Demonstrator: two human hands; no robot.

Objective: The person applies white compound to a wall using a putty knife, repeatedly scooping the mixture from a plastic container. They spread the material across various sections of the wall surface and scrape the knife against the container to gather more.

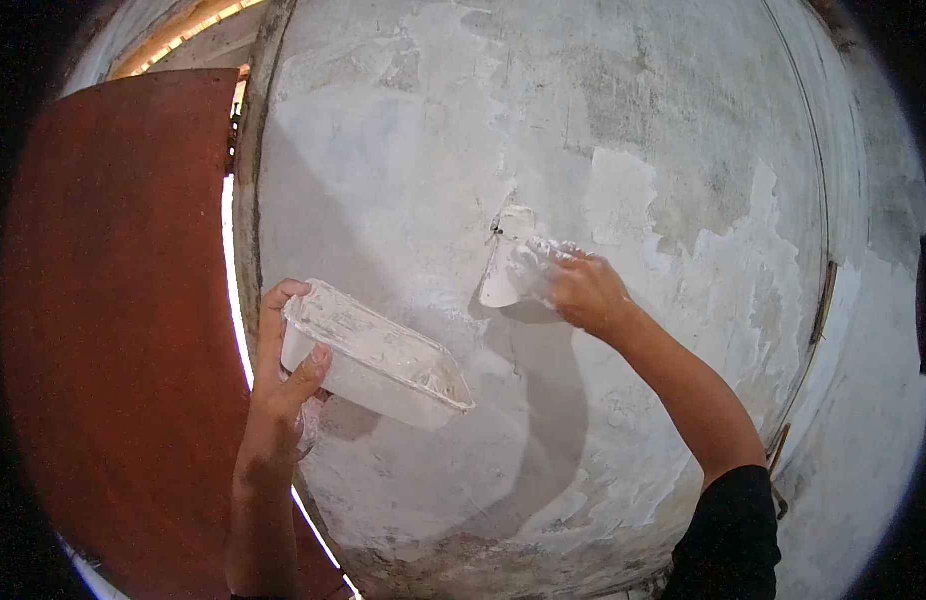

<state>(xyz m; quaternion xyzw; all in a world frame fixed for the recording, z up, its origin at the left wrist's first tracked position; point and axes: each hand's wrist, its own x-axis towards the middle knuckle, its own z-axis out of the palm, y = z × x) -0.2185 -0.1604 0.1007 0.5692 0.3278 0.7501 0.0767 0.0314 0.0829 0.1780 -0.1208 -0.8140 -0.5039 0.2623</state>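
A long white trough point(383, 385), coated inside with pale plaster, is gripped at its left end by my left hand point(295, 375), thumb on the near side. My right hand point(583, 290), its fingers smeared with white plaster, is closed on a flat white scraper point(501, 280). The scraper lies against or very near the wall point(413, 200), just below a small dark hole point(496, 230) with wet-looking filler beside it. Part of the scraper is hidden by my fingers.
A reddish-brown door or panel point(133, 300) stands at the left, with a bright gap along its edge. Uneven white patches cover the grey wall. A thin cable point(818, 150) runs down the wall at the right.
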